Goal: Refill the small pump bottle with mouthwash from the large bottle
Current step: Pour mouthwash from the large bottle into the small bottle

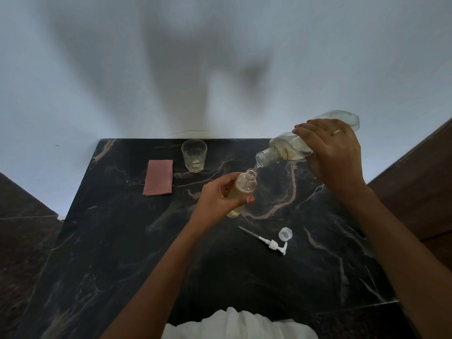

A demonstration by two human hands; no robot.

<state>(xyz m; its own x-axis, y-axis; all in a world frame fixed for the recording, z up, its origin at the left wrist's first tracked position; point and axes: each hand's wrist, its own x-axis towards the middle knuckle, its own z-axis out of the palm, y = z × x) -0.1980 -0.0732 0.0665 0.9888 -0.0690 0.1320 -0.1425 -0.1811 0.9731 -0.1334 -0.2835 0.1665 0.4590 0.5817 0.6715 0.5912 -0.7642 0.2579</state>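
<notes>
My left hand point(220, 196) grips the small clear bottle point(244, 188), tilted with its open neck up and to the right; pale yellow liquid fills most of it. My right hand point(335, 152) holds the large clear bottle point(283, 149) tipped down to the left, its open mouth just above the small bottle's neck. A thin stream of mouthwash runs between the two openings. The white pump head with its long tube point(266, 241) lies on the dark marble table point(122, 241) in front of the bottles. Beside it lies the large bottle's clear cap point(285, 234).
A clear drinking glass point(194, 155) stands at the back of the table. A folded pink cloth point(158, 177) lies to its left. A white wall rises behind the table, and a dark wooden surface point(415, 179) borders the right side.
</notes>
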